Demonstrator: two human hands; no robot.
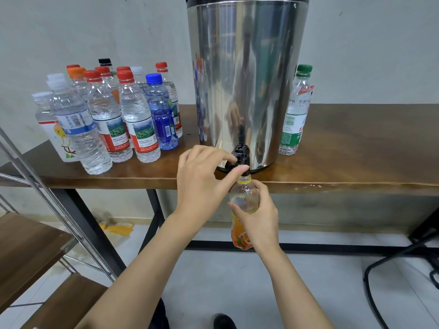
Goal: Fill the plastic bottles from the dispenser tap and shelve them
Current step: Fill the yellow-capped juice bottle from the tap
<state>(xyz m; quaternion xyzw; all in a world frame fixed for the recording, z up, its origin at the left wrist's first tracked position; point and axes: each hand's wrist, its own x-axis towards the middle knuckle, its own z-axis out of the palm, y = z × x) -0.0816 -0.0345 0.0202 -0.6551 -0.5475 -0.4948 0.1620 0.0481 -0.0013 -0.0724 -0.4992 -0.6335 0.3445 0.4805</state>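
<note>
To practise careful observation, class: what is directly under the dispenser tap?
An uncapped orange-labelled bottle, gripped by the right hand, its mouth right below the tap. The left hand pinches the tap, its thumb covering the spout, so any water flow is hidden.

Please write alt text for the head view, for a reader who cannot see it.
A left hand pinches the black tap of a steel dispenser while the right hand holds an uncapped orange-labelled bottle under it. The dispenser stands on a wooden table, capped bottles grouped to its left, one green-capped bottle to its right.
</note>
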